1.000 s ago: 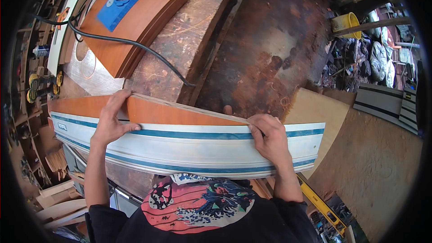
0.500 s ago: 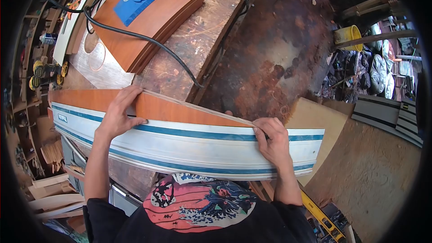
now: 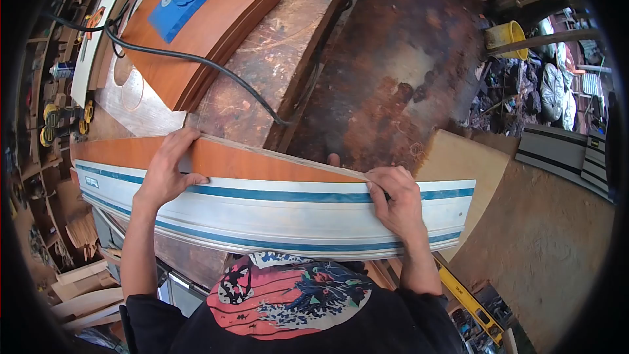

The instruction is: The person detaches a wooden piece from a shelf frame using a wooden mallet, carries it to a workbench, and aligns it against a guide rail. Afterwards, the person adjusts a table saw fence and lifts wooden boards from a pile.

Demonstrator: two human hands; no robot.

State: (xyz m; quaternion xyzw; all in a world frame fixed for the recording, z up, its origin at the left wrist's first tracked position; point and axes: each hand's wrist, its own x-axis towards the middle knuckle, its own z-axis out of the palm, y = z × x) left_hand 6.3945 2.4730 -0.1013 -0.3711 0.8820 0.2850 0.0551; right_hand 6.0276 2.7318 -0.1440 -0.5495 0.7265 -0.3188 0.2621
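Head camera: a long, ribbed rail (image 3: 295, 213), silvery white with teal stripes and a slight bow from the fisheye lens, runs crosswise just in front of the person's dark shirt (image 3: 386, 328). Along its far side shows a tapering panel (image 3: 255, 162), smooth reddish-brown on its face and pale, layered at its edge.

The left hand (image 3: 171, 169) spans wide, its fingers bent over the panel's far edge and its thumb resting on the rail's upper stripe. The right hand (image 3: 396, 200) is closer drawn, fingers curled over the point where panel and rail edges meet, thumb against the rail. Both panel and rail thus lie beneath the fingers; how firmly they are gripped, I cannot tell.

Beyond, on the scratched, stained wooden counter (image 3: 255, 69), sits a stack of curved reddish panels (image 3: 229, 19) with a flat blue jig (image 3: 173, 19) on top. A glossy black cable (image 3: 216, 65) loops across it, and a dull silvery sheet (image 3: 154, 115) with rounded outlines lies beside.

Far right, a yellow bucket (image 3: 498, 36) leans with its mouth partly showing, the contents unclear. At left, a small can (image 3: 62, 69) stands near yellow-and-black drills (image 3: 51, 118).
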